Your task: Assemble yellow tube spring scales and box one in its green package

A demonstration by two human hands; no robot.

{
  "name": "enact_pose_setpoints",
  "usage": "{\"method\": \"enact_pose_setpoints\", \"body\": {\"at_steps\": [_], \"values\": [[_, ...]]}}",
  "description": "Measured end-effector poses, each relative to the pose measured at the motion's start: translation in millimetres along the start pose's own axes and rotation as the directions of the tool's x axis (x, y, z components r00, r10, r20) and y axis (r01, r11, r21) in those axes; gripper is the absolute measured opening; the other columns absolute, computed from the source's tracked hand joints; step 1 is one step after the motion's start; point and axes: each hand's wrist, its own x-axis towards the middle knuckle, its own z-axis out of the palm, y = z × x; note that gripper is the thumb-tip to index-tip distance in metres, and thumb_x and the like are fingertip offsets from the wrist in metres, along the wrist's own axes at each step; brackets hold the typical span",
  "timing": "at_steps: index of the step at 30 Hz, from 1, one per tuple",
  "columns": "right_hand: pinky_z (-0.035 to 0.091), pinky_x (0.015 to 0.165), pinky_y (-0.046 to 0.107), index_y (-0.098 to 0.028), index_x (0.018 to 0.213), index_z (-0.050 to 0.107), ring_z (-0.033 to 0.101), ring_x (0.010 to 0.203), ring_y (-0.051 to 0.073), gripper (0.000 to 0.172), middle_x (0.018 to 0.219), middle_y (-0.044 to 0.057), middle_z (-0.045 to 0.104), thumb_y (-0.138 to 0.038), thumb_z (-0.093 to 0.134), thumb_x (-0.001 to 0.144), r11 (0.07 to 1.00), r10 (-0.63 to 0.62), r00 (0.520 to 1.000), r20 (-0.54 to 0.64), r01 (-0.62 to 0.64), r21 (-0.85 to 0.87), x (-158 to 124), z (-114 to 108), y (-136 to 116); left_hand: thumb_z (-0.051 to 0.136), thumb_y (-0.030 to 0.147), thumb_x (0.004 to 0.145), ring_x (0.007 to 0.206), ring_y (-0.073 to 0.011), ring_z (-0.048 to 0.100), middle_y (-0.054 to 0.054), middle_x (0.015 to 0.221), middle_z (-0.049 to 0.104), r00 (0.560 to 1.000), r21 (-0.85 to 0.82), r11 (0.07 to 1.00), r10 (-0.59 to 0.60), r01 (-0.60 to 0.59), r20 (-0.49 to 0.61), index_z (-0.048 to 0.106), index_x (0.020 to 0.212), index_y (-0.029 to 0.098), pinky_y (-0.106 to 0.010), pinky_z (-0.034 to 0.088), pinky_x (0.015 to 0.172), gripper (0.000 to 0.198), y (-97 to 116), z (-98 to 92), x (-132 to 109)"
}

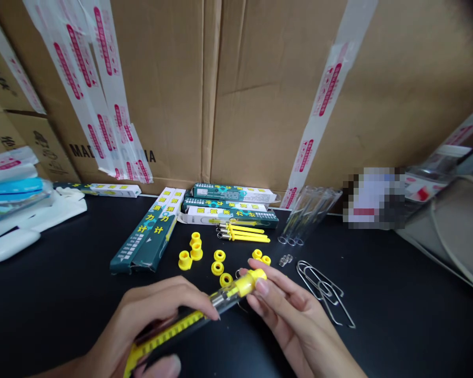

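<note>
A clear tube with a yellow scale strip (175, 329) inside slants across the bottom middle. My left hand (153, 310) is wrapped round its lower part. At the tube's upper right end, my right hand (286, 315) pinches a yellow cap (247, 283) between thumb and fingers. A metal piece and a yellow stem show inside the tube just below the cap. Yellow rings (217, 268) and flanged yellow caps (185, 260) lie beyond the hands. Yellow rods with metal ends (244, 232) lie behind them.
Green and white boxes (150, 231) lie at the left and back. Clear tubes (309, 215) lean at the back right, with small springs (286, 260) and large metal hooks (323, 289) nearer. Plastic bags (13, 191) sit far left. Cardboard (260, 94) stands behind.
</note>
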Motion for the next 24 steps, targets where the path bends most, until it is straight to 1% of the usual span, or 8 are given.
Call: {"method": "enact_pose_setpoints", "body": {"at_steps": [3,5,10,14,16,18,21,24], "values": [[0.063,0.086,0.017,-0.022,0.109,0.084,0.079,0.092,0.013,0.035,0.103,0.004,0.086,-0.026,0.095,0.076,1.000,-0.008,1.000,-0.020,0.008,-0.001,0,0,-2,0.047,0.069,0.094,0.044,-0.0106,0.036,0.004,0.057,0.048,0.971,-0.294,0.933,-0.161,0.208,0.175,0.073,0.121,0.020,-0.019,0.028,0.040,0.061,-1,-7.6,8],[0.063,0.087,0.016,-0.022,0.109,0.084,0.079,0.094,0.013,0.035,0.105,0.005,0.086,-0.026,0.095,0.076,1.000,-0.028,0.999,-0.034,0.027,-0.015,0,0,-5,0.049,0.070,0.093,0.043,-0.0094,0.033,0.004,0.055,0.047,0.944,-0.425,0.844,-0.277,0.327,0.177,0.077,0.117,0.017,-0.019,0.027,0.041,0.064,2,-9.0,13],[0.063,0.087,0.015,-0.022,0.109,0.084,0.079,0.097,0.014,0.036,0.112,0.005,0.085,-0.026,0.095,0.075,0.995,-0.086,0.993,-0.075,0.083,-0.046,-1,2,-12,0.057,0.072,0.086,0.044,-0.0116,0.039,0.002,0.053,0.047,0.932,-0.700,0.615,-0.261,0.362,0.253,0.079,0.122,0.013,-0.023,0.045,0.045,0.073,10,-5.4,19],[0.062,0.091,0.015,-0.022,0.107,0.084,0.079,0.101,0.016,0.035,0.118,0.005,0.083,-0.026,0.095,0.074,0.993,-0.111,0.989,-0.099,0.107,-0.046,-3,5,-16,0.056,0.070,0.088,0.040,-0.0113,0.041,0.003,0.046,0.044,0.925,-0.772,0.511,-0.233,0.378,0.299,0.078,0.124,0.013,-0.023,0.049,0.045,0.071,9,-4.0,21],[0.062,0.090,0.015,-0.022,0.108,0.084,0.079,0.101,0.016,0.035,0.116,0.005,0.084,-0.025,0.095,0.075,0.992,-0.117,0.988,-0.099,0.112,-0.050,-5,7,-17,0.053,0.073,0.089,0.036,-0.0108,0.041,0.004,0.041,0.042,0.917,-0.781,0.484,-0.249,0.396,0.310,0.079,0.121,0.010,-0.022,0.049,0.043,0.075,7,-4.6,23],[0.062,0.089,0.016,-0.022,0.109,0.084,0.079,0.099,0.015,0.035,0.111,0.005,0.085,-0.025,0.094,0.076,0.993,-0.109,0.991,-0.083,0.105,-0.053,-7,8,-17,0.054,0.075,0.087,0.032,-0.0082,0.037,0.001,0.043,0.050,0.912,-0.786,0.469,-0.275,0.402,0.303,0.083,0.110,0.009,-0.021,0.047,0.038,0.076,5,-6.1,25],[0.063,0.086,0.016,-0.023,0.110,0.083,0.079,0.096,0.014,0.037,0.107,0.005,0.086,-0.024,0.094,0.076,0.996,-0.078,0.996,-0.036,0.076,-0.047,-9,9,-15,0.059,0.073,0.085,0.030,-0.0036,0.037,-0.012,0.072,0.075,0.914,-0.789,0.479,-0.319,0.385,0.252,0.087,0.088,0.011,-0.018,0.042,0.032,0.068,6,-9.6,26],[0.063,0.085,0.017,-0.024,0.109,0.083,0.080,0.094,0.014,0.038,0.106,0.004,0.086,-0.024,0.096,0.074,0.999,-0.047,0.999,0.008,0.048,-0.020,-10,9,-12,0.060,0.072,0.084,0.038,-0.0078,0.053,-0.018,0.090,0.081,0.924,-0.754,0.565,-0.355,0.336,0.145,0.087,0.075,0.010,-0.016,0.041,0.034,0.068,9,-11.7,24]]}}
